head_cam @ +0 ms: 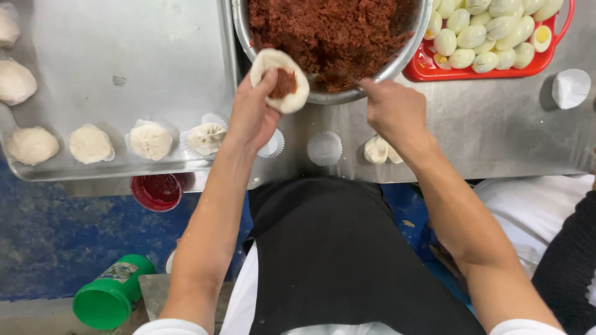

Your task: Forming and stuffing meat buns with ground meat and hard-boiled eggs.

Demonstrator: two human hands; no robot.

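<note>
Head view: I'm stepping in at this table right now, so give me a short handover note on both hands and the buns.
Left hand: holds an open dough round with a dab of red-brown filling.
Right hand: at the rim of the filling bowl; its grip is hidden.
Done: four closed buns lined up on the tray.
Left: the round is not closed; empty paper cups and dough pieces wait on the table.

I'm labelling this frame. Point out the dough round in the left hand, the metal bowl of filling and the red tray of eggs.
dough round (pixel 292 99), head view, on its bare lower edge.
metal bowl (pixel 385 71), head view, on its right rim.
red tray (pixel 465 73), head view, on its front wall.
</note>
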